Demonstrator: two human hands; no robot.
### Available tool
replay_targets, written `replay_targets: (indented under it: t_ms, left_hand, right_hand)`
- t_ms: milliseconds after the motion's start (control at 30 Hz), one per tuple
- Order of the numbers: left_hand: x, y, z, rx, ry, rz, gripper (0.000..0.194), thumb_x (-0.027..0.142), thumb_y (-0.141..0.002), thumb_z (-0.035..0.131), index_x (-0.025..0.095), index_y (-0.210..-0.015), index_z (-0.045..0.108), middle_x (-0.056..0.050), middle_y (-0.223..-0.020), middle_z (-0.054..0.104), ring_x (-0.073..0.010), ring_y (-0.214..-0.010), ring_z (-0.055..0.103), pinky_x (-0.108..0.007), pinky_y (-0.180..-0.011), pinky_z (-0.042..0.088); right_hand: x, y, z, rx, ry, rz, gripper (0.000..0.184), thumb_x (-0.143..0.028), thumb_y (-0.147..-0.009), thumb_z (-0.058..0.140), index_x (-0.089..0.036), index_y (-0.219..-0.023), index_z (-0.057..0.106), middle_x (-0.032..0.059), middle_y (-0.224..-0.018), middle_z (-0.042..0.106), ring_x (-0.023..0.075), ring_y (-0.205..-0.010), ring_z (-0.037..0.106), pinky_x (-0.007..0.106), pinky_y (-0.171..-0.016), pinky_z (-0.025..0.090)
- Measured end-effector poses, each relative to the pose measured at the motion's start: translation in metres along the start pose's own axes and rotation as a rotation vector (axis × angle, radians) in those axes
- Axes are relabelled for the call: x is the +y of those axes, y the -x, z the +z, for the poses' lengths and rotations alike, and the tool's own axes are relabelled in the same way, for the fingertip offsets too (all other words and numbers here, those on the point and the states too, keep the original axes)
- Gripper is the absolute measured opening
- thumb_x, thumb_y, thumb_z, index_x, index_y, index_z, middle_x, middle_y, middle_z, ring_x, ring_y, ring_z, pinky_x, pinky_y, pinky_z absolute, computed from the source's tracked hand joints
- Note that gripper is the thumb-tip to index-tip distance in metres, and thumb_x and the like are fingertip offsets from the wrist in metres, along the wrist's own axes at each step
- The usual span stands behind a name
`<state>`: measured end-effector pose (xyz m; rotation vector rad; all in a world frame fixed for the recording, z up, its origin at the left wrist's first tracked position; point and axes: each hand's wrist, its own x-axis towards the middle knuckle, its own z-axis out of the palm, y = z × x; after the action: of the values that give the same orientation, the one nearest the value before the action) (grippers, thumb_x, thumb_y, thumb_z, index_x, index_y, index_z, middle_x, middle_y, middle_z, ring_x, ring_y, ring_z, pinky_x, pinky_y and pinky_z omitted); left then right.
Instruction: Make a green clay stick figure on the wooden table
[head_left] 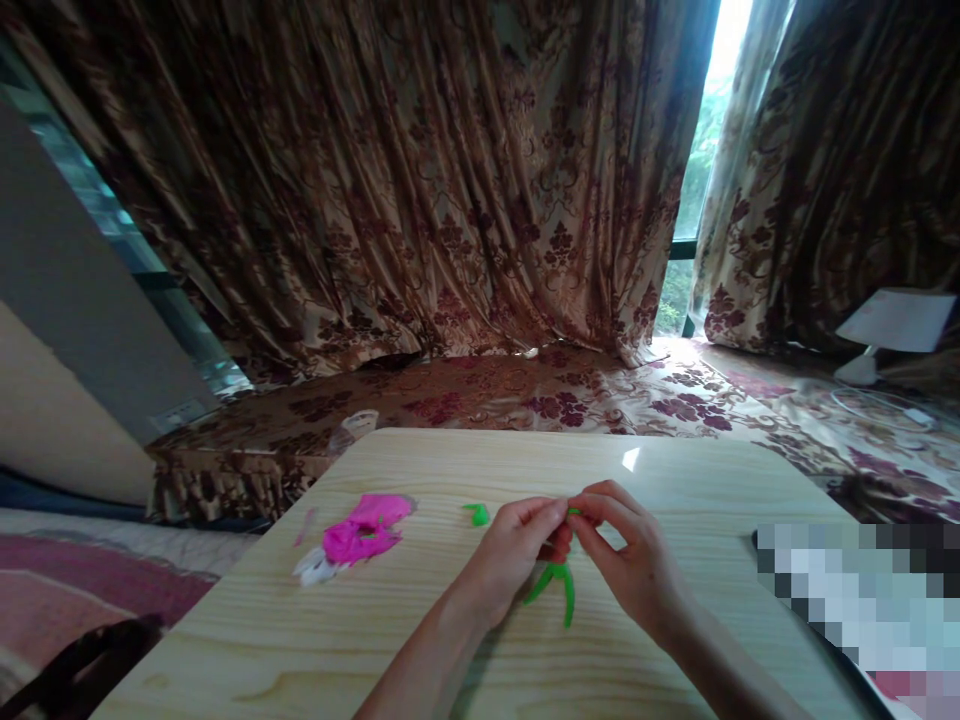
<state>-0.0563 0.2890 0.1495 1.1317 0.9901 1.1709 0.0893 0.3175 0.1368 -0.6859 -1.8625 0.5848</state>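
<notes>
My left hand (525, 535) and my right hand (626, 550) meet over the table, fingertips close together. A small bit of green modelling clay (574, 511) shows between them, pinched by the right thumb and fingers. The left hand is closed, its thumb pressed against curled fingers. Just below those fingers is a forked green clay piece (556, 590) with two thin legs; its upper end is hidden by the hand, and I cannot tell whether it hangs or rests on the table. A smaller green clay lump (479, 515) with a thin tip lies left of the hands.
A crumpled bright pink wrapper (360, 530) with a white part lies on the wooden table (300, 640) at left. A clear plastic cup (356, 428) stands beyond the far left corner. A pixelated flat item (862, 600) is at right. A white lamp (896, 320) stands on the patterned ledge.
</notes>
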Motion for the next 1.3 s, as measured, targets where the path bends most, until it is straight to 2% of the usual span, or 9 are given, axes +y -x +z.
replay_targets:
  t_ms: [233, 400, 500, 633, 833, 1000, 1167, 1300]
  left_hand:
    - [-0.0029, -0.0008, -0.0018, 0.041, -0.049, 0.005, 0.029, 0.040, -0.077, 0.052, 0.013, -0.066, 0.057, -0.002, -0.061, 0.054, -0.0107, -0.059, 0.048, -0.023, -0.060, 0.036]
    - [-0.0031, -0.0002, -0.0024, 0.053, -0.061, -0.003, 0.024, 0.034, -0.077, 0.052, 0.013, -0.068, 0.058, -0.002, -0.061, 0.054, -0.0109, -0.059, 0.049, -0.024, -0.060, 0.036]
    - [0.0001, 0.0009, -0.0024, 0.048, -0.014, -0.040, 0.022, 0.034, -0.075, 0.054, 0.012, -0.070, 0.058, -0.002, -0.062, 0.055, -0.0110, -0.059, 0.050, -0.024, -0.060, 0.036]
    - [0.0043, 0.0015, -0.0015, 0.051, 0.048, -0.062, 0.025, 0.038, -0.073, 0.057, 0.013, -0.070, 0.057, -0.002, -0.063, 0.055, -0.0107, -0.058, 0.051, -0.023, -0.060, 0.037]
    - [0.0021, 0.0020, 0.0023, 0.022, -0.060, -0.013, 0.038, 0.048, -0.076, 0.051, 0.012, -0.067, 0.059, -0.002, -0.061, 0.054, -0.0106, -0.057, 0.048, -0.023, -0.057, 0.035]
    - [0.0012, 0.0024, 0.0028, 0.028, -0.080, 0.017, 0.037, 0.047, -0.075, 0.052, 0.013, -0.064, 0.059, -0.003, -0.059, 0.055, -0.0105, -0.056, 0.047, -0.022, -0.057, 0.034]
    - [0.0008, 0.0024, 0.0011, 0.032, -0.059, 0.024, 0.032, 0.042, -0.075, 0.054, 0.013, -0.065, 0.060, -0.003, -0.061, 0.056, -0.0110, -0.058, 0.048, -0.023, -0.059, 0.035]
    - [0.0007, 0.0026, -0.0001, 0.043, -0.077, 0.048, 0.034, 0.044, -0.075, 0.053, 0.012, -0.067, 0.061, -0.003, -0.062, 0.055, -0.0111, -0.059, 0.048, -0.023, -0.060, 0.035]
  right_hand:
    - [0.0008, 0.0010, 0.0021, 0.014, -0.007, 0.022, 0.011, -0.015, -0.082, 0.052, -0.019, -0.081, 0.062, 0.0033, -0.079, 0.056, 0.0151, -0.072, 0.055, 0.028, -0.064, 0.047]
    - [0.0012, 0.0012, 0.0023, -0.015, -0.047, 0.010, 0.028, -0.015, -0.079, 0.055, -0.021, -0.106, 0.058, 0.0033, -0.084, 0.056, 0.0149, -0.074, 0.056, 0.028, -0.065, 0.049]
    - [-0.0005, -0.0005, 0.0010, -0.072, -0.052, 0.018, 0.019, -0.016, -0.081, 0.053, -0.021, -0.096, 0.063, 0.0036, -0.084, 0.057, 0.0149, -0.074, 0.057, 0.028, -0.065, 0.049]
    - [-0.0014, -0.0020, -0.0005, -0.041, -0.050, 0.005, 0.015, -0.016, -0.082, 0.052, -0.021, -0.089, 0.064, 0.0037, -0.080, 0.057, 0.0154, -0.073, 0.056, 0.027, -0.064, 0.048]
    - [-0.0019, -0.0016, -0.0003, -0.021, -0.026, 0.007, 0.012, -0.016, -0.082, 0.051, -0.020, -0.082, 0.062, 0.0044, -0.079, 0.056, 0.0164, -0.074, 0.054, 0.028, -0.063, 0.047]
    - [-0.0057, -0.0005, -0.0013, -0.059, -0.065, 0.010, 0.014, -0.016, -0.083, 0.049, -0.019, -0.088, 0.061, 0.0053, -0.082, 0.056, 0.0169, -0.076, 0.054, 0.029, -0.066, 0.047]
    - [-0.0040, 0.0024, -0.0007, -0.040, -0.104, 0.001, 0.026, -0.016, -0.083, 0.048, -0.019, -0.108, 0.056, 0.0057, -0.087, 0.055, 0.0166, -0.079, 0.055, 0.030, -0.070, 0.048]
    - [-0.0049, 0.0009, 0.0004, -0.064, -0.103, 0.015, 0.020, -0.017, -0.084, 0.048, -0.019, -0.100, 0.060, 0.0059, -0.087, 0.056, 0.0173, -0.082, 0.055, 0.030, -0.071, 0.048]
